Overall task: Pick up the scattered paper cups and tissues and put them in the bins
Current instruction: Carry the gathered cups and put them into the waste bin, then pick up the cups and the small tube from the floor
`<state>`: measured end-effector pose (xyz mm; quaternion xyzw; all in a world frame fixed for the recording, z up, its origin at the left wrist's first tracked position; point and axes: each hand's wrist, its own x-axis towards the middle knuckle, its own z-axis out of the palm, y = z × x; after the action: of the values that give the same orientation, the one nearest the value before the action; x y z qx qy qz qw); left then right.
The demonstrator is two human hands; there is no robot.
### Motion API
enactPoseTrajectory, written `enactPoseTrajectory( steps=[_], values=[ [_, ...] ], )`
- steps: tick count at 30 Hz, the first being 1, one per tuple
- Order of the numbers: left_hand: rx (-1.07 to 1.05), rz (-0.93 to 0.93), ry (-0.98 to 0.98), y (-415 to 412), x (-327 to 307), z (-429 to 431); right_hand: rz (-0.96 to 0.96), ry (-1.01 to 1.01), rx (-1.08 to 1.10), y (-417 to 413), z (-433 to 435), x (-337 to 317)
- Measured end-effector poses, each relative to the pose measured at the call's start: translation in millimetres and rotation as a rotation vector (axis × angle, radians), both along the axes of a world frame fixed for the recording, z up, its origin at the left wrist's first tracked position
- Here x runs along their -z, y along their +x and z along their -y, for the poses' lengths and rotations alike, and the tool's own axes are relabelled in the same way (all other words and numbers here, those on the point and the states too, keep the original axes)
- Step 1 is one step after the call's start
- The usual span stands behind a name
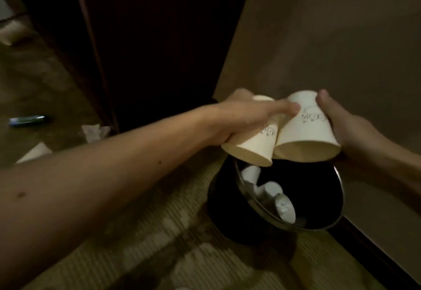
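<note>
Two cream paper cups hang mouth-down just above a black round bin (218, 198) by the wall. My left hand (246, 116) grips the left paper cup (252, 146), with its fingers reaching across to the other cup's base. My right hand (350, 125) holds the right paper cup (307, 134) from the side. Inside the bin lie several white cups (271, 194). On the floor to the left a crumpled tissue (94, 131) and another paper cup (34, 153) lie loose.
A blue-green tube-like object (27, 120) lies on the floor at far left. Dark wooden furniture (148, 39) stands behind the bin, a beige wall (330, 39) on the right. Patterned carpet (159, 244) covers the floor in front.
</note>
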<state>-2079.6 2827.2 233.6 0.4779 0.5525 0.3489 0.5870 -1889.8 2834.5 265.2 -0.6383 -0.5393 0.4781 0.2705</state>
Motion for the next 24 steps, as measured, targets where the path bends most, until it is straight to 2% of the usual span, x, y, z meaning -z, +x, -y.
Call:
enactPoseTrajectory(
  steps=[2,4,7,9,11,14,17,20,24],
  values=[
    [0.106,-0.019,-0.05,23.4,17.6,-14.8,-0.006,-0.095,0.09,7.5,5.7,10.4],
    [0.181,-0.019,-0.101,43.3,36.8,-25.4,0.128,-0.176,0.131,22.9,7.1,30.9],
    [0.223,-0.107,-0.08,63.9,64.2,-31.1,0.467,-0.145,0.021,32.2,11.4,56.6],
    [0.288,-0.203,-0.092,74.1,77.0,-31.3,0.584,-0.167,-0.087,36.0,15.5,68.3],
    [0.341,-0.377,-0.051,77.1,86.0,-32.8,0.649,-0.19,-0.199,42.4,15.8,74.7],
    [0.336,-0.5,0.096,72.5,81.3,-33.6,0.662,-0.143,-0.286,44.8,20.6,67.5],
    [0.316,-0.584,0.271,57.7,57.5,-28.5,0.69,0.058,-0.324,40.0,30.3,59.7],
    [0.261,-0.679,0.417,22.3,29.9,-16.9,0.578,0.309,-0.327,10.4,45.6,52.1],
    [0.219,-0.942,0.588,-50.2,-0.4,30.2,0.439,0.514,-0.452,-58.5,73.7,56.1]
  ],
)
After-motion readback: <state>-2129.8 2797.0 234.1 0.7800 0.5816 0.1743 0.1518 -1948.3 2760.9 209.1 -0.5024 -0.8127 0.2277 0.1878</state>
